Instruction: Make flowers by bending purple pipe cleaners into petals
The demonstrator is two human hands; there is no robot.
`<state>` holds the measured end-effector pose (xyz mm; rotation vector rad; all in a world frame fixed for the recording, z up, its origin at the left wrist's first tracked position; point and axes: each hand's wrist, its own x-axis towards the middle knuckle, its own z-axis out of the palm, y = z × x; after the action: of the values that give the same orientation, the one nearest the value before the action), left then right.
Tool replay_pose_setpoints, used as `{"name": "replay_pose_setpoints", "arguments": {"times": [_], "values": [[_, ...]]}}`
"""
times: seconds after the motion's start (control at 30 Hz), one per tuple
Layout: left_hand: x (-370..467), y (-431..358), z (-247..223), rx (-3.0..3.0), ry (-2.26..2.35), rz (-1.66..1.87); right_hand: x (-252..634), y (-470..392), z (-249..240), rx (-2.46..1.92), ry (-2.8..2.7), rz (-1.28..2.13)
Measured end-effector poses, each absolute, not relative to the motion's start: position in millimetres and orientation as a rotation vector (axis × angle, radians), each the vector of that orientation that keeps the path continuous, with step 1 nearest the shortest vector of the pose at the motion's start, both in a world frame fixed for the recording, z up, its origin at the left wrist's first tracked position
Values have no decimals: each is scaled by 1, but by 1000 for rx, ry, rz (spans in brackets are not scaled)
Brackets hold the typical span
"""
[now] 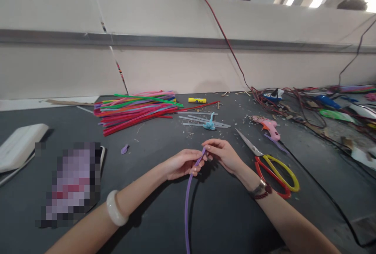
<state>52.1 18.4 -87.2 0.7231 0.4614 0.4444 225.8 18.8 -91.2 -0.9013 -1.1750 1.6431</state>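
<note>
A long purple pipe cleaner [187,207] hangs down from my fingers toward the bottom edge of the view. My left hand [185,163] pinches it a little below its upper end. At that end, the thumb and fingertips of my right hand [221,153] close on the same pipe cleaner, the two hands almost touching. A small purple looped piece [125,149] lies on the dark table to the left. Beyond my hands rests a light blue twisted piece [210,123] on several clear glue sticks [190,124].
Scissors [261,155] with red and yellow handles lie beside my right forearm. Behind them is a pink glue gun [268,125] with a black cord. A bundle of coloured pipe cleaners [138,113], a yellow tube [197,100] and tangled cables [270,105] line the back.
</note>
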Motion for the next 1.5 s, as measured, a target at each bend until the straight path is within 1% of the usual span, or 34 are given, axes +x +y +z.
{"name": "replay_pose_setpoints", "arguments": {"times": [0.17, 0.33, 0.47, 0.63, 0.7, 0.93, 1.13, 1.37, 1.5], "values": [[56, 18, -92, 907, 609, 578, 229, 20, -87, -985, -1129, 1592], [54, 19, -94, 941, 673, 609, 231, 20, -88, -978, -1047, 1697], [54, 22, -96, 957, 809, 755, 230, 19, -90, -981, -1025, 1691], [55, 17, -98, 1333, 966, 879, 226, 20, -94, -1063, -1027, 1614], [55, 15, -99, 1448, 981, 895, 225, 20, -95, -1089, -1015, 1591], [54, 14, -98, 1572, 1126, 929, 223, 19, -97, -1081, -1004, 1609], [57, 9, -92, 1657, 1076, 974, 220, 17, -99, -1086, -941, 1559], [55, 11, -92, 1749, 1159, 947, 218, 16, -96, -1126, -940, 1543], [57, 13, -92, 1629, 1134, 921, 219, 16, -95, -1112, -962, 1567]]}}
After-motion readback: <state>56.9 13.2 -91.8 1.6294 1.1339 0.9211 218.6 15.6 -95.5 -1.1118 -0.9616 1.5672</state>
